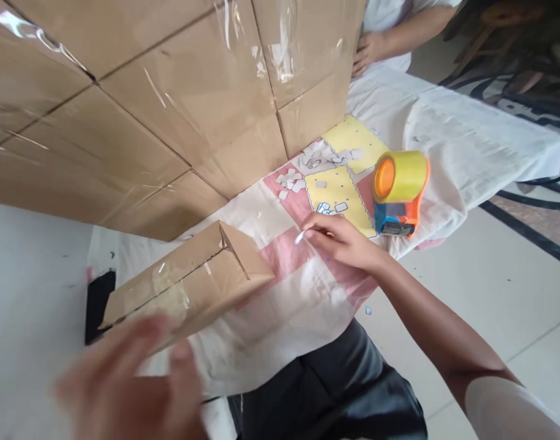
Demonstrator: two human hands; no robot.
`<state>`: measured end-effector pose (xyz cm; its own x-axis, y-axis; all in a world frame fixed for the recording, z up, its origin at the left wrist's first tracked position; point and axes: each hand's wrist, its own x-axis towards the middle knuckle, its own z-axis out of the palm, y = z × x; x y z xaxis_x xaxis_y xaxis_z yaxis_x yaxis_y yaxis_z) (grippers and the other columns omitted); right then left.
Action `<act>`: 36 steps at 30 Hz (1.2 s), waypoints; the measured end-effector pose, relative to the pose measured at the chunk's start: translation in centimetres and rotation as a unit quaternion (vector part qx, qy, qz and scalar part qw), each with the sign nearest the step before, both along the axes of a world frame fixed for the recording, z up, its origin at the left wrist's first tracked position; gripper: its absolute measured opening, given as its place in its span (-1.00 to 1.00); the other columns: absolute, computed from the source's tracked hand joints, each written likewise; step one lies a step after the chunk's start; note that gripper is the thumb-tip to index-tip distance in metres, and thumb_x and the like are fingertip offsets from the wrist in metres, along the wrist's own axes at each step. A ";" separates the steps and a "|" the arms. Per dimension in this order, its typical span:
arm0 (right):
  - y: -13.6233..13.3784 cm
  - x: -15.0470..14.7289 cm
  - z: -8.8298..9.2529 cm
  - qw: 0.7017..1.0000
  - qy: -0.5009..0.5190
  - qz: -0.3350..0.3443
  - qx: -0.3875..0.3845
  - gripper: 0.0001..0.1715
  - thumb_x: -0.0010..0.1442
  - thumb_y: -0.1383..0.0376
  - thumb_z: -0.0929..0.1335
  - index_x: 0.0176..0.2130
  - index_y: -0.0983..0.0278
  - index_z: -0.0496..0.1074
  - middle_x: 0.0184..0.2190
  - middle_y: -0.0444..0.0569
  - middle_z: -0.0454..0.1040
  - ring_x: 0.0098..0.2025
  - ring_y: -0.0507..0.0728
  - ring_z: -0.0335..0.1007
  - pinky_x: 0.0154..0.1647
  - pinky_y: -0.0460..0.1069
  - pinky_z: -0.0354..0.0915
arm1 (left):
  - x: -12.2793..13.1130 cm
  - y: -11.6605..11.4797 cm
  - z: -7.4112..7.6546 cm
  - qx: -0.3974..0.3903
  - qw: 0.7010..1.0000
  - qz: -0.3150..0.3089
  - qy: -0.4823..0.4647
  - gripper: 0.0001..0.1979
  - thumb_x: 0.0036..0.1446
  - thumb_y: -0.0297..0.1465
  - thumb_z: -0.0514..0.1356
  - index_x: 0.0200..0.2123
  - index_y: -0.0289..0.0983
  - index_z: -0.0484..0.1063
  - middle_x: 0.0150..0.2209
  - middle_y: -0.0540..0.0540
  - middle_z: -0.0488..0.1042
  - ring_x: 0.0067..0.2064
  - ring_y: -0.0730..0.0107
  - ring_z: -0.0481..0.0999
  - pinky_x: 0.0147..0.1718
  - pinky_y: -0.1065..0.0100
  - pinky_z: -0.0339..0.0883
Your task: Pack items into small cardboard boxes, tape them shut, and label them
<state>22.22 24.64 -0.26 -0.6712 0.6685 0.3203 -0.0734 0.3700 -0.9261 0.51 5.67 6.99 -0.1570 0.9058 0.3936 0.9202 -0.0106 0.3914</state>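
Note:
My right hand (337,239) pinches a small white paper sticker (300,237) between thumb and fingers, just above the table cloth. Close to it lies a yellow sheet (337,189) with several small white stickers on it. My left hand (137,379), blurred by motion, is at the lower left in front of the cardboard box (183,278). Its thumb and fingers are apart, and I see nothing held in them. The closed box lies on the table with clear tape along its top seam.
Taped cartons (188,91) form a wall at the back left. An orange tape dispenser (401,192) with a yellow roll stands right of the sheets. Loose white stickers (290,181) lie on the cloth (449,140). A co-worker's hand (369,52) touches the cartons.

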 end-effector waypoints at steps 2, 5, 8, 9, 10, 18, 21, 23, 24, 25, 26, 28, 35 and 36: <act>-0.3 -2.2 0.6 0.990 -0.074 0.070 0.094 -0.86 0.39 0.33 0.28 -0.20 0.23 0.45 -0.40 -0.14 0.45 -0.39 0.03 0.32 -0.34 -0.06 0.11 | -1.8 -0.6 0.7 -0.032 0.998 0.045 0.026 -0.45 0.03 -0.17 0.33 0.14 0.18 0.47 0.19 0.04 0.49 0.22 0.01 0.44 0.11 0.07 0.45; 0.1 -5.5 0.4 0.979 -0.118 0.119 0.112 -0.80 0.36 0.41 0.26 -0.20 0.24 0.47 -0.35 -0.12 0.50 -0.33 0.04 0.36 -0.30 -0.06 0.09 | -4.8 -0.7 1.0 -0.080 0.989 0.111 0.056 -0.33 0.01 -0.19 0.32 0.23 0.28 0.35 0.29 0.16 0.42 0.34 -0.02 0.34 0.25 0.01 0.35; 0.7 -7.3 -0.8 0.982 -0.110 0.144 0.055 -0.80 0.37 0.40 0.25 -0.16 0.25 0.46 -0.36 -0.13 0.50 -0.37 0.03 0.32 -0.31 -0.06 0.08 | -7.9 -1.6 0.9 -0.109 0.977 0.181 0.031 -0.36 0.15 -0.21 0.22 0.29 0.36 0.23 0.40 0.29 0.24 0.42 0.05 0.22 0.39 0.00 0.13; 0.8 -7.5 -1.3 0.982 -0.100 0.153 0.039 -0.80 0.38 0.40 0.25 -0.16 0.26 0.46 -0.35 -0.13 0.50 -0.37 0.03 0.31 -0.31 -0.07 0.09 | -8.7 -2.0 0.9 -0.116 0.973 0.199 0.018 -0.38 0.20 -0.22 0.18 0.30 0.38 0.21 0.42 0.32 0.18 0.44 0.08 0.18 0.42 0.00 0.06; 0.9 -7.6 -1.6 0.982 -0.089 0.163 0.027 -0.80 0.38 0.39 0.24 -0.16 0.26 0.46 -0.33 -0.13 0.51 -0.36 0.02 0.30 -0.31 -0.07 0.10 | -9.3 -2.3 0.9 -0.121 0.970 0.211 0.007 -0.40 0.23 -0.22 0.15 0.30 0.39 0.20 0.44 0.33 0.14 0.45 0.09 0.16 0.43 -0.01 0.01; 0.8 -7.4 -1.4 0.971 -0.022 0.236 -0.031 -0.82 0.43 0.36 0.25 -0.20 0.28 0.43 -0.31 -0.13 0.51 -0.34 -0.01 0.32 -0.25 -0.10 0.17 | -9.6 -2.6 0.9 -0.132 0.967 0.218 0.003 -0.41 0.23 -0.19 0.14 0.28 0.45 0.18 0.43 0.40 0.12 0.45 0.08 0.15 0.44 -0.02 -0.01; 0.7 -7.7 -1.1 0.972 -0.019 0.233 -0.037 -0.84 0.43 0.35 0.26 -0.21 0.28 0.41 -0.28 -0.11 0.54 -0.31 0.00 0.37 -0.22 -0.09 0.19 | -9.7 -2.7 0.9 -0.132 0.970 0.203 0.012 -0.40 0.22 -0.19 0.12 0.30 0.43 0.16 0.44 0.39 0.11 0.46 0.08 0.14 0.44 0.01 -0.01; 0.6 -7.7 -1.0 0.972 -0.021 0.231 -0.044 -0.86 0.42 0.33 0.28 -0.22 0.28 0.40 -0.27 -0.11 0.55 -0.30 0.00 0.39 -0.22 -0.09 0.19 | -9.8 -2.8 0.9 -0.130 0.970 0.203 0.008 -0.39 0.21 -0.19 0.13 0.29 0.43 0.18 0.44 0.39 0.12 0.46 0.06 0.14 0.43 0.00 0.00; 0.6 -7.7 -1.0 0.972 -0.022 0.231 -0.046 -0.86 0.42 0.33 0.29 -0.23 0.27 0.40 -0.28 -0.12 0.56 -0.31 0.00 0.40 -0.22 -0.09 0.19 | -9.8 -2.9 0.8 -0.129 0.970 0.204 0.005 -0.39 0.20 -0.18 0.14 0.29 0.43 0.19 0.44 0.39 0.12 0.46 0.05 0.14 0.42 0.00 0.00; 0.6 -7.8 -1.0 0.972 -0.024 0.229 -0.047 -0.87 0.41 0.33 0.29 -0.23 0.27 0.40 -0.29 -0.12 0.56 -0.31 0.00 0.40 -0.23 -0.09 0.19 | -9.8 -2.9 0.8 -0.130 0.970 0.206 0.002 -0.39 0.19 -0.18 0.14 0.28 0.43 0.19 0.44 0.38 0.12 0.46 0.04 0.14 0.42 -0.01 0.00; 0.6 -7.8 -1.0 0.973 -0.024 0.227 -0.045 -0.87 0.41 0.33 0.30 -0.24 0.26 0.39 -0.30 -0.13 0.55 -0.32 0.01 0.40 -0.23 -0.09 0.19 | -9.7 -2.9 0.8 -0.129 0.970 0.207 0.000 -0.39 0.19 -0.18 0.14 0.28 0.43 0.19 0.44 0.38 0.12 0.46 0.05 0.14 0.42 0.00 0.00; 0.4 -7.9 -1.0 0.974 -0.019 0.222 -0.040 -0.86 0.40 0.34 0.30 -0.26 0.26 0.38 -0.31 -0.13 0.54 -0.31 0.02 0.40 -0.23 -0.08 0.20 | -9.5 -2.9 0.8 -0.131 0.970 0.206 0.000 -0.39 0.19 -0.18 0.14 0.29 0.42 0.19 0.44 0.39 0.11 0.46 0.06 0.14 0.42 0.02 0.00; -0.4 -8.1 -2.3 0.991 -0.020 0.128 -0.037 -0.87 0.35 0.24 0.38 -0.16 0.25 0.37 -0.35 -0.14 0.52 -0.36 0.04 0.38 -0.28 -0.06 0.21 | -8.8 -2.5 1.1 -0.134 0.968 0.213 0.009 -0.40 0.22 -0.19 0.12 0.31 0.39 0.18 0.44 0.36 0.12 0.46 0.07 0.13 0.44 0.00 -0.04; -0.5 -8.1 -2.5 0.994 -0.020 0.101 -0.037 -0.81 0.31 0.21 0.42 -0.15 0.25 0.39 -0.39 -0.16 0.50 -0.39 0.04 0.35 -0.31 -0.06 0.21 | -8.7 -2.5 1.1 -0.133 0.967 0.217 0.008 -0.41 0.23 -0.19 0.11 0.31 0.39 0.18 0.44 0.35 0.12 0.46 0.07 0.14 0.44 0.00 -0.03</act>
<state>14.12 24.09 -2.80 -0.8051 0.5401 0.2453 -0.1008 0.2830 -0.9538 -8.23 3.21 8.13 -0.5404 0.8257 0.1617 0.8214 0.4761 0.3141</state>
